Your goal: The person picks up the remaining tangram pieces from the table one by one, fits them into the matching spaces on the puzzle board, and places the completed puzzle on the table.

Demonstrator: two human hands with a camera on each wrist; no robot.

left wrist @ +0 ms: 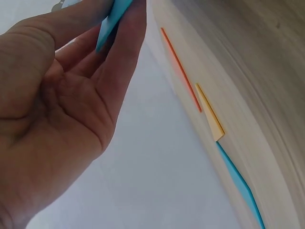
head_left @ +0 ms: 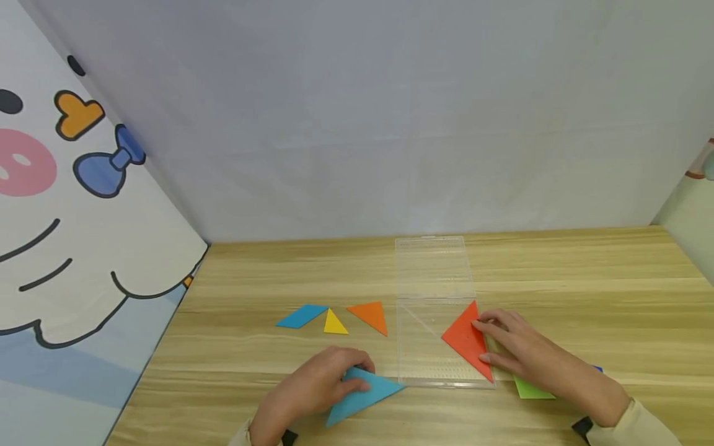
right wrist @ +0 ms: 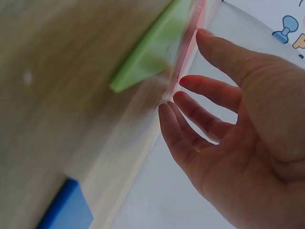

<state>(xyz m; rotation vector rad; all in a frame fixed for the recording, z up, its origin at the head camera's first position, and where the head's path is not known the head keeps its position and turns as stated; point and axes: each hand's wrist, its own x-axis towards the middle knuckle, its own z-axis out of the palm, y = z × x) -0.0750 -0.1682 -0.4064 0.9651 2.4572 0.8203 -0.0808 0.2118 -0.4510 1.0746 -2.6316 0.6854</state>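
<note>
A light blue triangle (head_left: 365, 399) is held by my left hand (head_left: 318, 384), with the thumb over its face and the fingers behind. Its edge (left wrist: 110, 28) shows between thumb and fingers in the left wrist view. A flat red triangle (head_left: 463, 339) lies over the right side of a clear plastic case (head_left: 418, 353). My right hand (head_left: 530, 350) touches the red triangle's right side with thumb and fingertips, kept apart from each other. In the right wrist view the fingers (right wrist: 205, 114) reach to the pinkish-red edge.
Left of the case lie an orange triangle (head_left: 374, 316), a yellow triangle (head_left: 334, 323) and a blue parallelogram (head_left: 303, 316). Under my right forearm sit a green piece (head_left: 530, 390) and a dark blue piece (right wrist: 66, 210), partly hidden in the head view. A pale cloth wall stands behind the wooden table (head_left: 251, 272).
</note>
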